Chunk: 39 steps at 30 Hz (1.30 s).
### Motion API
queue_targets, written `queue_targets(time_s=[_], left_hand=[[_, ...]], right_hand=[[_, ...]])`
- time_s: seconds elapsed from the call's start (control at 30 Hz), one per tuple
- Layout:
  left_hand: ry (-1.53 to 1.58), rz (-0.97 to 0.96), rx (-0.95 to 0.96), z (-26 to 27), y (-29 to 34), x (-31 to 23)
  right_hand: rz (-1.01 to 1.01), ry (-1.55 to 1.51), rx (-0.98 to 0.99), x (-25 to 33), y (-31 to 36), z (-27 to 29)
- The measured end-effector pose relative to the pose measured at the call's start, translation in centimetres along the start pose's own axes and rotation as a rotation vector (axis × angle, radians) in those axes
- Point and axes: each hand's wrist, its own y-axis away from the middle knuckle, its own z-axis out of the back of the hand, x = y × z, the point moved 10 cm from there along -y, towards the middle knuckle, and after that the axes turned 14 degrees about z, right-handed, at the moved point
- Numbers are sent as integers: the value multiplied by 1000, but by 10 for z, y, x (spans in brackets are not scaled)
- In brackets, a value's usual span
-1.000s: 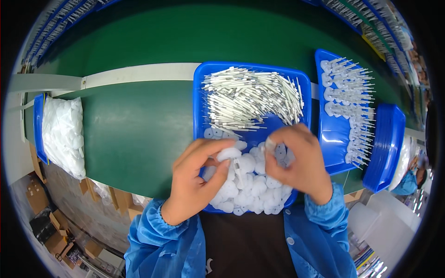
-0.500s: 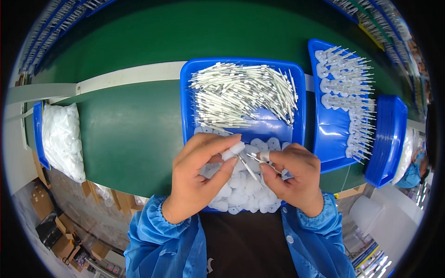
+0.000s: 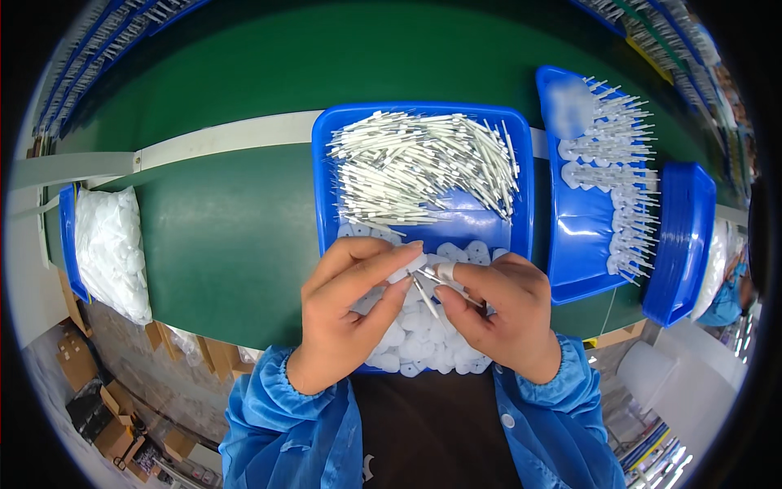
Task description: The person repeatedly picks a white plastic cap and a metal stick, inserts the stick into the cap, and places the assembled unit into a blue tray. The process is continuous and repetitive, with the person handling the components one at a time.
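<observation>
My left hand [image 3: 346,314] and my right hand [image 3: 501,314] meet over the near half of a blue tray [image 3: 423,114]. Between the left fingertips sits a small white flat piece [image 3: 405,271]. The right fingertips pinch a thin white stick [image 3: 436,285] whose end touches that piece. Behind the hands the tray holds a heap of white sticks [image 3: 423,167]. Under the hands lies a pile of white round pieces [image 3: 419,338], partly hidden by both hands.
To the right a second blue tray [image 3: 582,236] carries rows of joined stick-and-piece parts [image 3: 623,175], with stacked blue trays [image 3: 680,244] beyond. A blue bin with a bag of white pieces [image 3: 110,244] stands far left on the green table [image 3: 236,236]. Cardboard boxes [image 3: 77,363] lie on the floor.
Both hands have lifted from the pile of round pieces and come together. The left now holds a white piece and the right a stick, brought end to end.
</observation>
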Motion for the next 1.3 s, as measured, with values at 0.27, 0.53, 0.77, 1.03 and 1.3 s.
queue_targets(time_s=[0.27,0.53,0.77,1.03,1.3], left_hand=[[-84,-45,69,-6,-3,-3],[-358,-182,4,-8,5,-15],[-364,-127,27,-7,7,-13],[-195,-87,74,-8,5,-13],[-145,-152,64,-10,0,-30]], right_hand=[[-414,-399,56,-30,18,-28],[6,96,32,-3,-4,-15],[-99,-53,59,-14,-2,-18],[-163,-161,10,-18,0,-12],[-108,-418,-95,-27,13,1]])
